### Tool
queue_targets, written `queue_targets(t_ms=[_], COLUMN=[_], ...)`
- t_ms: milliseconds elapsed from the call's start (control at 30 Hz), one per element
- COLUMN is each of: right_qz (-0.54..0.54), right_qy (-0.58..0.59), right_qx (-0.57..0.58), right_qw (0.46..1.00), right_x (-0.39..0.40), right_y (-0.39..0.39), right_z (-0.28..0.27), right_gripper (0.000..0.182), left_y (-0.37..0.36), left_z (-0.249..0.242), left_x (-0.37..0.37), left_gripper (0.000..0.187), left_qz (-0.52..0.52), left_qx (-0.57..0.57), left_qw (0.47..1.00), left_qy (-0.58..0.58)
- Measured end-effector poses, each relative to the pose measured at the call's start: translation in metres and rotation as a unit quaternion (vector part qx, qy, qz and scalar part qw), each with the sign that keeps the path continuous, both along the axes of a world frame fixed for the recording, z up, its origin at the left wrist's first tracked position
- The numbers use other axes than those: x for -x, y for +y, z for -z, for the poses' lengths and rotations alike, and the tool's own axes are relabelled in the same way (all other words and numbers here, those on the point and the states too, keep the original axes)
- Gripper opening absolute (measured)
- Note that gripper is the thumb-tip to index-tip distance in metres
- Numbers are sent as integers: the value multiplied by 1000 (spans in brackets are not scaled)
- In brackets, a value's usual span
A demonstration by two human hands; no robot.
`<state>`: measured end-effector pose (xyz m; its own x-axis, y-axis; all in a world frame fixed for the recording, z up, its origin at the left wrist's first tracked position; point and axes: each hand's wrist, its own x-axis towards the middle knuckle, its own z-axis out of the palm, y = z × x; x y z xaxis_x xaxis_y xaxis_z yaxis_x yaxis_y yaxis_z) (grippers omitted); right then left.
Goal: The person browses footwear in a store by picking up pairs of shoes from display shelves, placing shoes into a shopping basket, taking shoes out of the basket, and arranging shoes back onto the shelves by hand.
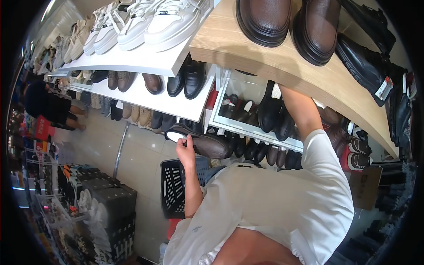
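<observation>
My left hand (185, 152) grips a dark brown leather shoe (205, 145) by its heel end. The thumb lies over the opening, where a white insole shows, and the toe points right. My right forearm (302, 108) reaches up under the wooden shelf (256, 57), which hides the right hand. Beside that forearm, black shoes (268, 110) stand on a glass-fronted shelf (256, 133). What the right hand touches is out of sight.
Brown shoes (316, 33) stand on the wooden shelf above. White sneakers (172, 26) line a white shelf (163, 65) at left. Below my left hand is a dark perforated basket chair (172, 187). Stacked grey boxes (117, 198) stand lower left. Another person (48, 101) is farther left.
</observation>
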<state>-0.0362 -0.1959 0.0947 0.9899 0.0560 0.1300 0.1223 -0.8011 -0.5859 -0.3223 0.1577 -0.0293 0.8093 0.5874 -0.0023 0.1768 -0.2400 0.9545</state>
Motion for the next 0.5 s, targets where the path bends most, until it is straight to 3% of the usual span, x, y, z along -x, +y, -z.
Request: queue_targets(t_ms=[500], right_qz=[43], right_qy=[-20], right_qx=[33], right_qw=[998], right_x=[-28], right_y=[29], right_z=[21], right_gripper=[34], left_y=[10], left_z=[9], left_x=[18], left_gripper=[40], left_qz=[-10], left_qx=[-22], left_qw=[999], left_qy=[25])
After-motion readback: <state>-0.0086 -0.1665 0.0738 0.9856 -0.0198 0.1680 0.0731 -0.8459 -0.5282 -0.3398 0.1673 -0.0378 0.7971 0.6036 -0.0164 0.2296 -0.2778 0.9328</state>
